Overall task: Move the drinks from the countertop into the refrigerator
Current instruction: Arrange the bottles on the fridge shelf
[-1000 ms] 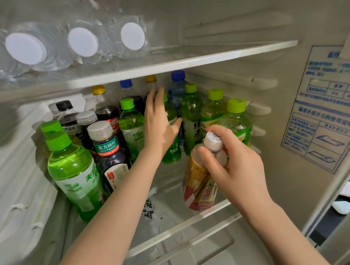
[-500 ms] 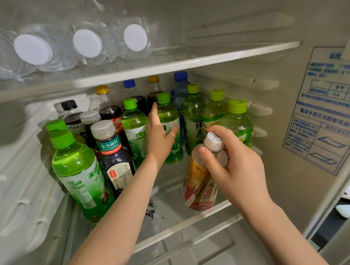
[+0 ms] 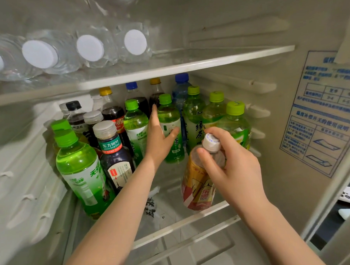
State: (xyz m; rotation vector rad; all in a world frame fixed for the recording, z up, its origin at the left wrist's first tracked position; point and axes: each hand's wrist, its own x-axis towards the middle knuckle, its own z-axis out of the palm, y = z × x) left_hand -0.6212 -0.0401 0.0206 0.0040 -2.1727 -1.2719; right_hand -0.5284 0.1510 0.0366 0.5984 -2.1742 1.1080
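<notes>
My right hand [image 3: 229, 164] grips the neck of a gold and red labelled bottle [image 3: 196, 187] with a white cap, tilted, its base on the front part of the glass shelf [image 3: 174, 226] inside the refrigerator. My left hand [image 3: 159, 137] reaches deeper in with straight fingers between two green tea bottles, its thumb touching the green bottle [image 3: 169, 124] on its right. Several green-capped tea bottles [image 3: 236, 123] stand in a row behind the held bottle.
Dark soda and tea bottles [image 3: 114, 153] and a large green bottle [image 3: 81, 172] crowd the shelf's left side. Clear water bottles [image 3: 90, 49] lie on the upper shelf. A blue printed label [image 3: 321, 114] covers the right wall. Bare shelf shows between my forearms.
My left hand has slid down and left off the green bottle's cap and now lies between two green bottles. The right hand and its bottle have stayed in place.
</notes>
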